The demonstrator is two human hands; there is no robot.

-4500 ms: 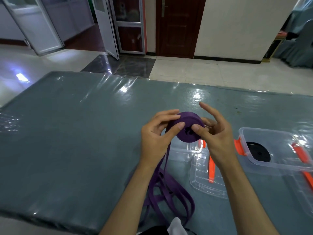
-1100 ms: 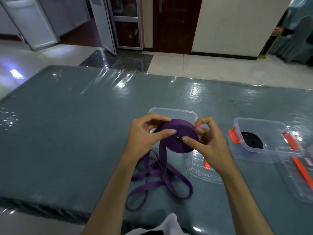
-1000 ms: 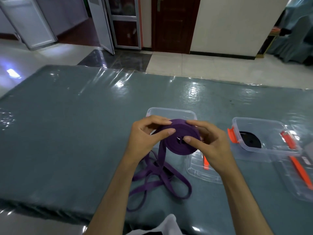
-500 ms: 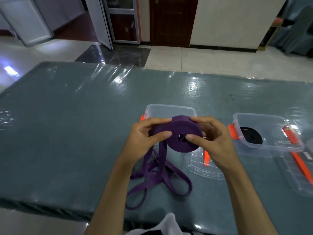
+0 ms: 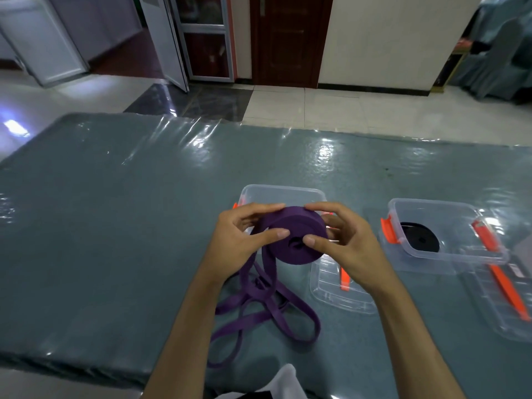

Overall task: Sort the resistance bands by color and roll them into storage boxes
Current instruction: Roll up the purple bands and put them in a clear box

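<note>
**At the near edge: a half-wound roll with a long loose tail**

At the table's near edge, the unwound tail [image 5: 259,315] of the purple band lies in crossed loops on the table [image 5: 115,226], one loop reaching almost to the rim. Crossed strands like these could snag or knot as they are drawn up, and a jerk to free them would likely loosen the winding. A loop that slides off the edge would drag on the roll with its own weight.

Above the loops, both hands hold the roll [image 5: 296,240] in the air. The left hand [image 5: 239,240] grips its left side, thumb on the face and fingers curled over the top. The right hand [image 5: 351,243] pinches the other side, thumb by the centre hole. The hold is by fingertips only; elastic webbing wants to spring open, so a slack moment may let the coil telescope or unwind.

Just right of the loops lies a clear lid [image 5: 339,289]. Behind the hands stands an open box [image 5: 283,191], seemingly empty; an oversized or lopsided roll might not seat in it. Further right, a second box [image 5: 443,234] holds a black roll [image 5: 420,240], so purple dropped there would spoil the sort.
</note>
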